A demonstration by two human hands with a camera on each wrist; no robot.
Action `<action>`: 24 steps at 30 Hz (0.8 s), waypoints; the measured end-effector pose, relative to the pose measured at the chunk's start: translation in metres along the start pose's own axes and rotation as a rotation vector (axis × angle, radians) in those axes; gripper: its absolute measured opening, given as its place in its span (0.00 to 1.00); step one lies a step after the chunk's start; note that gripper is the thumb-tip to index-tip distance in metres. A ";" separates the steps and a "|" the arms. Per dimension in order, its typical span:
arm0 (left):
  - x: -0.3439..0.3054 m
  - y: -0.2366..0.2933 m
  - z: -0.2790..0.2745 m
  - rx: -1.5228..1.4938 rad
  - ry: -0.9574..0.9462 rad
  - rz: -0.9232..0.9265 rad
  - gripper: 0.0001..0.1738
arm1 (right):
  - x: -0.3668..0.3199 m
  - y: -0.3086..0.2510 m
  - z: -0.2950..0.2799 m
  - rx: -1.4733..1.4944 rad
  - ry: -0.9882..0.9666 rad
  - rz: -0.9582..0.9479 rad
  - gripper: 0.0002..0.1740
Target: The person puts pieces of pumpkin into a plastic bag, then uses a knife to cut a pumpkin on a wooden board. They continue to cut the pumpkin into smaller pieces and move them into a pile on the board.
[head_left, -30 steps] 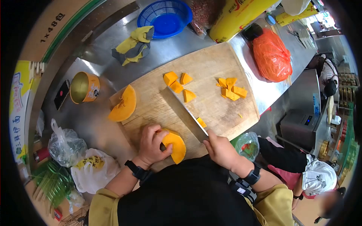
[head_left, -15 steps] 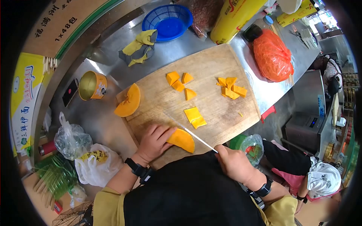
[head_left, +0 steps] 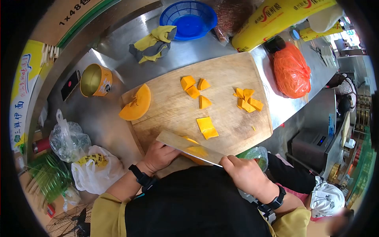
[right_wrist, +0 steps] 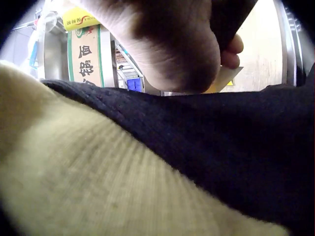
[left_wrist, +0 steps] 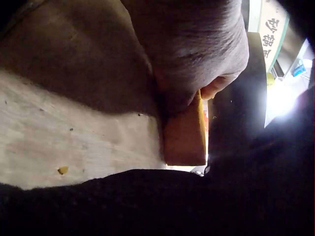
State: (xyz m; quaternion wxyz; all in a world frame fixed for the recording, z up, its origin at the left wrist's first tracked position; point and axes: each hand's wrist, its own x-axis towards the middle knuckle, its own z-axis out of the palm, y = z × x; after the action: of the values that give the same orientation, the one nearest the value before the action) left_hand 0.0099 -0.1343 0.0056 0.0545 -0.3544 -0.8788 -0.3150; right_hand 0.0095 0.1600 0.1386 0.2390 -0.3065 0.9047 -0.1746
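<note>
My right hand (head_left: 246,175) grips the handle of a broad cleaver (head_left: 173,141), its blade slanting across the near side of the wooden cutting board (head_left: 169,106). Behind the blade, my left hand (head_left: 160,158) holds a pumpkin piece (left_wrist: 184,140), its fingers bent over the top. In the head view the blade hides most of that piece and some fingertips. Two flat pumpkin slices (head_left: 207,127) lie side by side just beyond the blade. Farther off are several pumpkin chunks (head_left: 193,92) and a pile of smaller pieces (head_left: 245,103). A larger pumpkin wedge (head_left: 138,104) rests at the board's left edge.
Behind the board are a yellow-grey glove (head_left: 154,45), a blue basket (head_left: 188,19) and a big yellow roll (head_left: 272,23). An orange bag (head_left: 291,71) sits at right, an open tin (head_left: 96,81) at left. Plastic bags (head_left: 96,168) lie nearer left.
Two slices have come to lie flat on the board since the first frame. The cleaver has swung left and now stands over the pumpkin piece, right by the left hand.
</note>
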 end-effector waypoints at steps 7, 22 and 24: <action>-0.004 -0.007 0.006 -0.054 -0.014 0.008 0.17 | 0.008 0.003 -0.009 0.016 -0.075 0.003 0.12; 0.007 -0.007 0.004 -0.016 -0.015 0.049 0.23 | 0.060 0.027 0.032 0.114 -0.158 0.027 0.15; 0.005 -0.004 0.002 0.016 -0.038 0.049 0.22 | 0.060 0.032 0.037 0.159 -0.183 0.049 0.15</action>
State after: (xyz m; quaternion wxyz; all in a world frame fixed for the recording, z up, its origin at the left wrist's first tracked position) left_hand 0.0035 -0.1321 0.0036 0.0483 -0.3814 -0.8732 -0.2996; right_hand -0.0279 0.1396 0.0739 0.3484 -0.2792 0.8695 -0.2113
